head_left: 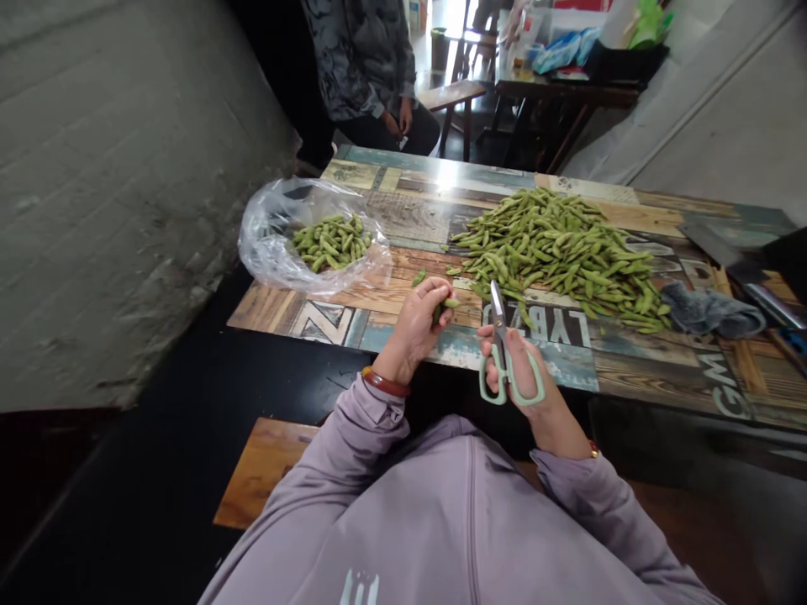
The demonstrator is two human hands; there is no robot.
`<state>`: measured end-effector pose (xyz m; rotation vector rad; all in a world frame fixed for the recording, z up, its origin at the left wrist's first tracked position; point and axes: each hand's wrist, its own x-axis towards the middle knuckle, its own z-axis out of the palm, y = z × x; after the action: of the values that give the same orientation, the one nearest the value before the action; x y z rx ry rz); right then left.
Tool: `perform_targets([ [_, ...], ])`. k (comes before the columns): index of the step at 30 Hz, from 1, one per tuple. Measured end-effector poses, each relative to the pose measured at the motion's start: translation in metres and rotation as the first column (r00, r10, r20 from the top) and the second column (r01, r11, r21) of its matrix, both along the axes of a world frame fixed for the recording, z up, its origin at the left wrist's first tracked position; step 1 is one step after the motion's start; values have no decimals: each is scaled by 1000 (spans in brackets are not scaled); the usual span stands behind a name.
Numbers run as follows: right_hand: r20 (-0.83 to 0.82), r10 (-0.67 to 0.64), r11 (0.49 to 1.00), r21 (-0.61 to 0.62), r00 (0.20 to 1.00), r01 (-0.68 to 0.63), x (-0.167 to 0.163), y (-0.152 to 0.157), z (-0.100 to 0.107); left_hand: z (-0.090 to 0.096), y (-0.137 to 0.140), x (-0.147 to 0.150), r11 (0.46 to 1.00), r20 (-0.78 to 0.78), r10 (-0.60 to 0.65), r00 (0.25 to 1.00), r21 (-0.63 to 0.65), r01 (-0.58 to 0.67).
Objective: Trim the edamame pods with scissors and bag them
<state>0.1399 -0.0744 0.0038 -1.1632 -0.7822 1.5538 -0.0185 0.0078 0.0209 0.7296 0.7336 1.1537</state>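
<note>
At patterned tbl [630, 370], L hand [417, 315] pinches pod [452, 302], R hand [522, 363] curled round scissors [499, 326], tips fwd

Mint-handled scissors [499, 325] sit in the right fingers [486, 333], blades together and pointing up past the fingertips, the looped handles lying back over the palm. A plump green pod [452, 302] is pinched in the left fingers [432, 287], one end poking out beside them.

I have a rough grey wall [139, 168] at my ten o'clock, a paler wall [725, 118] at two, a cluttered side table [526, 89] at one, and a wooden bench [452, 94] at twelve, where the floor [429, 80] gleams brightly.
</note>
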Motion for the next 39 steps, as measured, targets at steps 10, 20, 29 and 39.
perform_targets([
  [10, -19, 33, 999, 23, 999, -32, 2, -1, -1, 36, 82, -108, 770, -683, 634, 362, 604, -207],
  [20, -86, -17, 999, 31, 996, 20, 2, 1, 2, 28, 65, -90, 795, -813, 582, -27, 561, 230],
  [29, -150, -30, 999, 13, 988, 33, 5, 2, 2, 6, 57, -47, 781, -865, 484, -134, 358, 512],
  [39, -177, -22, 998, 53, 984, 32, 6, 2, -4, -32, 57, 9, 763, -930, 366, 19, 312, 567],
])
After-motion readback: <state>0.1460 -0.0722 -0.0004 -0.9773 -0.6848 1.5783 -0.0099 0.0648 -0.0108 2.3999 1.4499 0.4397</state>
